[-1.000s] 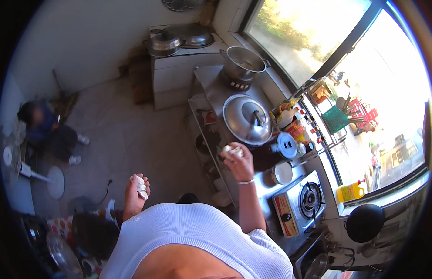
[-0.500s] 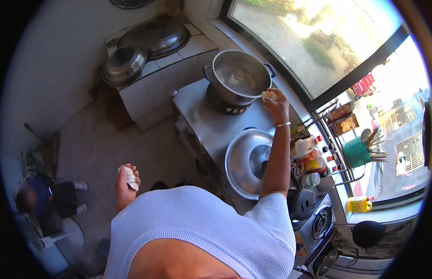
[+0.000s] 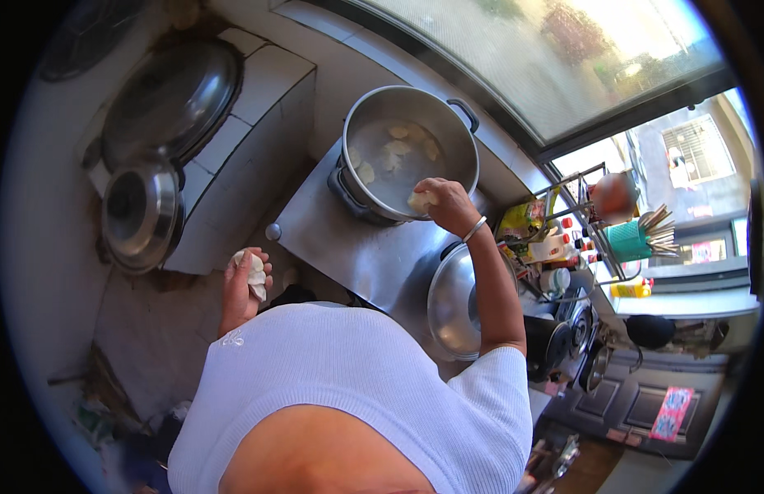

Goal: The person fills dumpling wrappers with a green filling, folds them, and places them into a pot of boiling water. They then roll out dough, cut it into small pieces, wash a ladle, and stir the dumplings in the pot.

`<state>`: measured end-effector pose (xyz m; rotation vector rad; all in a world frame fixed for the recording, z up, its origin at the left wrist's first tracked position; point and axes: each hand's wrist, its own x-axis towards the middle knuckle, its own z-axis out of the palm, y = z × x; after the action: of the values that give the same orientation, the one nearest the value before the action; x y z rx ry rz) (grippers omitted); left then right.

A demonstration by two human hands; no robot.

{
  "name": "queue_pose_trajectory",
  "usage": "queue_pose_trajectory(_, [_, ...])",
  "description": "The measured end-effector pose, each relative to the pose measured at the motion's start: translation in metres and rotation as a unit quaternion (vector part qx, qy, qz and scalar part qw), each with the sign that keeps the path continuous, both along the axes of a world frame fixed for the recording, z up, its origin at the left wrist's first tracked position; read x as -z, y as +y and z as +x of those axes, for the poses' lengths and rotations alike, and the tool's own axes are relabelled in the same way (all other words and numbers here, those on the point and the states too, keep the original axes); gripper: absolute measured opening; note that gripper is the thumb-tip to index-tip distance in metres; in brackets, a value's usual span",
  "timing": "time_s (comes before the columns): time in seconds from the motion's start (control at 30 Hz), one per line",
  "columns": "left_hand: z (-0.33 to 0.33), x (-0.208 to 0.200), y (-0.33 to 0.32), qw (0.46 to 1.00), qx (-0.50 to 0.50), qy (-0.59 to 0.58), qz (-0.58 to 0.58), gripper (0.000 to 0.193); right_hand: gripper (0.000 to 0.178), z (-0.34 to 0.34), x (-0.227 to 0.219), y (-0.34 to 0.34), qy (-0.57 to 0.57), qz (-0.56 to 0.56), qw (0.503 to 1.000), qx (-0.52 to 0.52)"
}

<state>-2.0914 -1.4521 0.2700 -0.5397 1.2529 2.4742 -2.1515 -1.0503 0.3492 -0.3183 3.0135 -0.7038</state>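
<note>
My right hand is closed on a pale dumpling, just inside the near rim of a large metal pot. Several pale pieces that look like dumplings lie in the pot's water. My left hand is held low in front of my body at the left, its fingers curled round white dumplings; their exact number is hidden by the fingers. Under the pot sits a dark cooker on a metal-topped table.
A big metal lid rests on the table beneath my right forearm. Bottles and a rack with a green utensil holder stand to the right below the window. At the left, a tiled stove carries a large lidded wok and a smaller lidded pan.
My view has turned and come closer to the pot. The right hand with its dumpling has moved from beside the rim to over the pot's near inner edge. My left hand keeps its hold.
</note>
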Motion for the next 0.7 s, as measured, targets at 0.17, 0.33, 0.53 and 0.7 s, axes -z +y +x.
queue_pose_trajectory(0.17, [-0.074,0.011,-0.003,0.998,0.054,-0.019,0.011,0.024,0.03,-0.011,-0.008,-0.018,-0.034,-0.03,0.998,0.034])
queue_pose_trajectory(0.33, [-0.1,0.018,0.01,0.992,0.116,-0.041,0.036,0.025,0.032,-0.014,-0.017,-0.01,-0.059,0.03,0.997,0.041])
queue_pose_trajectory(0.53, [-0.105,0.029,0.014,0.99,0.131,-0.038,0.036,0.026,0.03,-0.022,-0.025,-0.011,-0.071,0.06,0.994,0.056])
queue_pose_trajectory(0.7, [-0.1,0.021,0.017,0.992,0.117,-0.027,0.029,0.026,0.019,-0.021,-0.032,0.005,-0.082,0.116,0.989,0.043])
